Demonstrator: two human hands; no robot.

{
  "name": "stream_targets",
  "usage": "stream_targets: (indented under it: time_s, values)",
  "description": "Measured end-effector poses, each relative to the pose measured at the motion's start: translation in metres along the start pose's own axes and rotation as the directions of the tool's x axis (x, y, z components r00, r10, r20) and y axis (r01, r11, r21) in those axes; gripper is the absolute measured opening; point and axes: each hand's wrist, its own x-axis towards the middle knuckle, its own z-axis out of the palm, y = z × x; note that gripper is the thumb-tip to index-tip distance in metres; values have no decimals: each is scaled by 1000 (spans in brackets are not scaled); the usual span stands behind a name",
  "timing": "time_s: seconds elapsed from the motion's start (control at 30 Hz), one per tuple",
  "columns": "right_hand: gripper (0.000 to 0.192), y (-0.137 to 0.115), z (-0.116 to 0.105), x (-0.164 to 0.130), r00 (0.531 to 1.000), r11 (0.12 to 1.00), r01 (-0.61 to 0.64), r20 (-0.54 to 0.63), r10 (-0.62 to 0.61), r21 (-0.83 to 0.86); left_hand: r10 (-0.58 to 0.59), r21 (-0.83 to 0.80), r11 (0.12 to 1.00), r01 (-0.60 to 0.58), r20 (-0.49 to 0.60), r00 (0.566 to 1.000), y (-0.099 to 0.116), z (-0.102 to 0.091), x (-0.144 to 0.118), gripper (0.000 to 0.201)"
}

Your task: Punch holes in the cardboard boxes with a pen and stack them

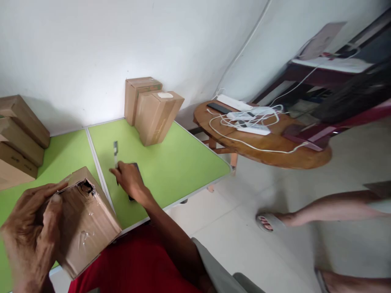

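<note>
My left hand (35,228) grips a brown cardboard box (88,228) at the table's front edge, with the thumb on the near face and the fingers along the top. The box is tilted, its clear tape is wrinkled, and a dark torn hole (87,186) shows at its upper corner. Over the green table my right hand (130,179) is closed around a slim pale tool (115,152) with a greyish end; blur hides its exact kind. Partly beneath that hand lies a dark flat object (136,169), resembling a phone.
Two cardboard boxes (157,118) stand at the back of the green table (189,162) by the wall. Several more boxes (23,138) are at left. A round wooden table (293,160) holds white power strips (253,128) and tangled cables. Another person's legs (330,209) are at right.
</note>
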Motion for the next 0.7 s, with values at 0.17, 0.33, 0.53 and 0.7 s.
stream_targets:
  time_s: [0.17, 0.33, 0.53, 0.7]
  values:
    - [23, 0, 31, 3, 987, 979, -93, 115, 114, -179, 14, -22, 1000, -14, 4, 1000, -6, 0, -2, 25]
    - [25, -8, 38, 6, 982, 965, -94, 139, 131, -245, 10, -1, 1000, -10, 1, 1000, -8, 0, -3, 25]
    - [35, 16, 22, -21, 988, 944, -137, 24, 151, -299, 30, -32, 999, -30, 0, 1000, -9, 1, -7, 25]
    - [65, 55, 20, -52, 948, 920, -319, -88, 307, -229, 51, -29, 998, -51, -13, 999, -10, 2, -8, 28]
